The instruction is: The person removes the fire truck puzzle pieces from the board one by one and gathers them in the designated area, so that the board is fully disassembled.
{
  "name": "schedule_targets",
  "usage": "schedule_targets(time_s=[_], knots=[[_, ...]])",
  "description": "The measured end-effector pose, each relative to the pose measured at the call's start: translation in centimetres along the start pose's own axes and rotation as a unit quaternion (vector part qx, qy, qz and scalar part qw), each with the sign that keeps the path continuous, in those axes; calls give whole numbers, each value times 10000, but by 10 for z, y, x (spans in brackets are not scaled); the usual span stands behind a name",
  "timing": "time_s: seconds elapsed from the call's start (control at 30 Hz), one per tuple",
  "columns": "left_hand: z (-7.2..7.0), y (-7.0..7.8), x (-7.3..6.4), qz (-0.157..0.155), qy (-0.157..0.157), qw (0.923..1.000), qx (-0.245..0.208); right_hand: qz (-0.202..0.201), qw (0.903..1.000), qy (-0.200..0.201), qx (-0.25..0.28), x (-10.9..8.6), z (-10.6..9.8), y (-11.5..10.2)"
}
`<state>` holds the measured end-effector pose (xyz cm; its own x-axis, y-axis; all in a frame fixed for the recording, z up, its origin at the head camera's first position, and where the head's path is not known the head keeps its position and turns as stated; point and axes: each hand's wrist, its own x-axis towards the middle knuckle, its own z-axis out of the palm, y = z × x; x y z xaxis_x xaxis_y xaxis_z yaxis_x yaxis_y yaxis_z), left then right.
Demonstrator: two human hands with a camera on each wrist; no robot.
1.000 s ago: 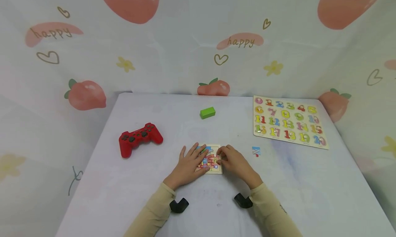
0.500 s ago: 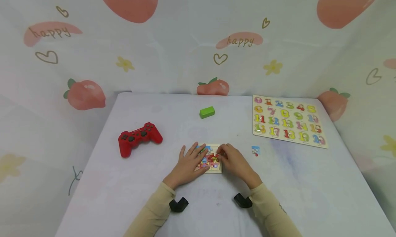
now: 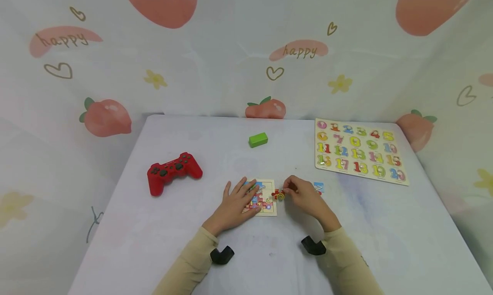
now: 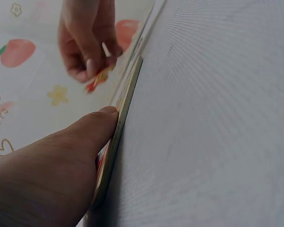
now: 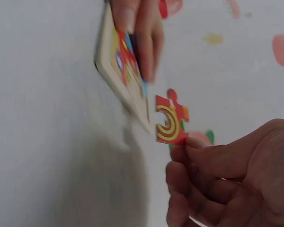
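Note:
A small square jigsaw puzzle (image 3: 268,210) in a pale wooden frame lies mid-table. My left hand (image 3: 232,207) rests flat across its left part with fingers spread, and in the left wrist view the thumb presses along the frame's edge. Just off the puzzle's right side, my right hand (image 3: 307,197) pinches a red puzzle piece (image 5: 169,120) with a yellow ring pattern between thumb and fingertip. A bare pale gap shows in the puzzle's right part. Another puzzle piece (image 3: 318,186), blue and white, lies on the table, partly hidden behind the right hand.
A red game controller (image 3: 175,172) lies to the left. Farther back sits a green block (image 3: 258,140). At the back right is a number board (image 3: 360,151) with colourful numerals. A patterned cloth (image 3: 215,51) hangs behind the table.
My right hand has lifted the red piece out of the puzzle and moved it to the right, over the blue-white piece's edge. My left hand has stayed in place.

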<state>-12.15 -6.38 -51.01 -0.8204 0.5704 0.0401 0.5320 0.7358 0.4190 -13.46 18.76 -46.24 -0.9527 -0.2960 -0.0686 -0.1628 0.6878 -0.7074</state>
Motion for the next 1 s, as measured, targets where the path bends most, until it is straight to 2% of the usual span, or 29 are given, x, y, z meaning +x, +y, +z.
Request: schedule_targets(time_s=[0.23, 0.4, 0.6, 1.0], knots=[[1, -1, 0, -30, 8, 10000, -61, 265, 9992, -66, -306, -28, -43, 36], [2, -2, 1, -92, -68, 9999, -7, 539, 9981, -199, -240, -44, -62, 55], [2, -2, 1, -8, 68, 10000, -15, 813, 9958, -399, -149, -47, -68, 65], [2, -2, 1, -35, 38, 10000, -82, 1013, 9933, -475, -299, -44, -68, 72]])
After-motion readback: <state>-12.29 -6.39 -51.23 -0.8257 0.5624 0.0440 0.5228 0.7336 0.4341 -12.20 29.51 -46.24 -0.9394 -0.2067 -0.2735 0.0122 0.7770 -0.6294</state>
